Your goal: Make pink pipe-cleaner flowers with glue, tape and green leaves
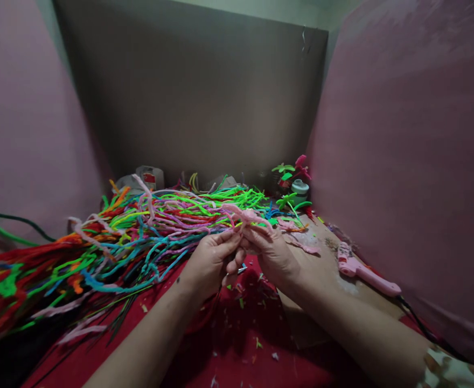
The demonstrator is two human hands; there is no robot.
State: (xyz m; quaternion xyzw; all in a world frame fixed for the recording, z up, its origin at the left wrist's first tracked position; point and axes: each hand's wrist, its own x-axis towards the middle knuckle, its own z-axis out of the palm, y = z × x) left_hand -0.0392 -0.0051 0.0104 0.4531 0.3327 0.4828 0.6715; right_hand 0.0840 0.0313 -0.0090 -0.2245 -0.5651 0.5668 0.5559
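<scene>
My left hand [209, 262] and my right hand [272, 253] meet at the middle of the view, fingers pinched together. Both grip a pale pink pipe cleaner piece [248, 216] that is bent and twisted just above my fingertips. A large heap of pipe cleaners [140, 231] in green, blue, pink, orange and red spreads to the left and behind my hands. The surface under my hands is red cloth [237, 345] scattered with small cut scraps.
A pink glue gun [362, 272] with a black cord lies to the right on a brown board. Small green and pink pipe-cleaner flowers [291, 172] and a little white jar [300, 187] stand at the back right. Pink walls close both sides; a grey panel stands behind.
</scene>
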